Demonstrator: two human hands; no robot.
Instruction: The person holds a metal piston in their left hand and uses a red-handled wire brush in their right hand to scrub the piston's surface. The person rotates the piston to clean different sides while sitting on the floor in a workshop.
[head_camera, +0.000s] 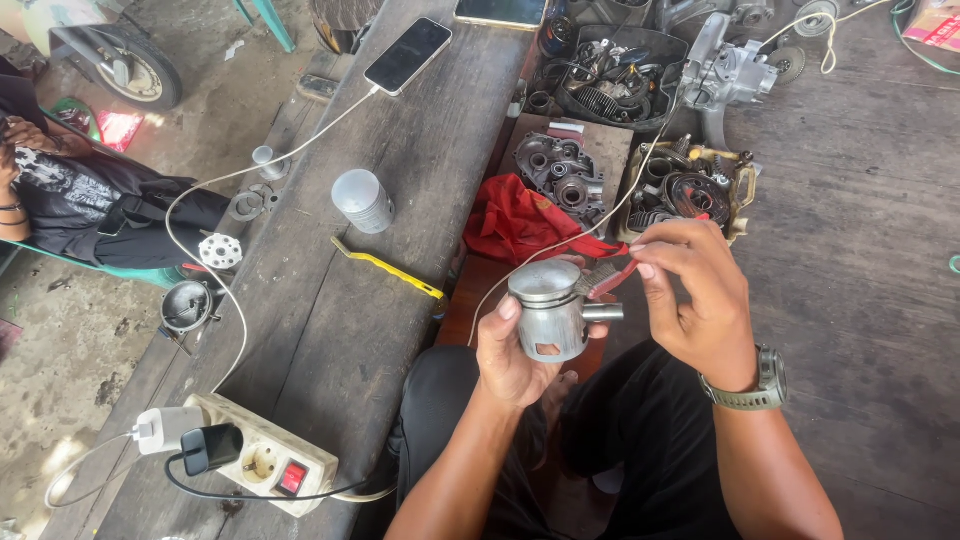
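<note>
My left hand (512, 352) grips a silver metal piston (548, 308) from below, thumb on its side, with a short pin (603, 312) sticking out to the right. My right hand (695, 300) holds red-handled pliers (612, 278) whose jaws touch the piston's upper right edge. A watch sits on my right wrist. Both hands hover above my lap, over black trousers.
A wooden bench (400, 180) at the left carries a phone (408, 55) on a white cable, a metal cylinder (362, 200), a yellow tool (390, 268) and a power strip (262, 455). A red rag (520, 222) and trays of engine parts (620, 70) lie ahead. Another person (70, 200) sits at the far left.
</note>
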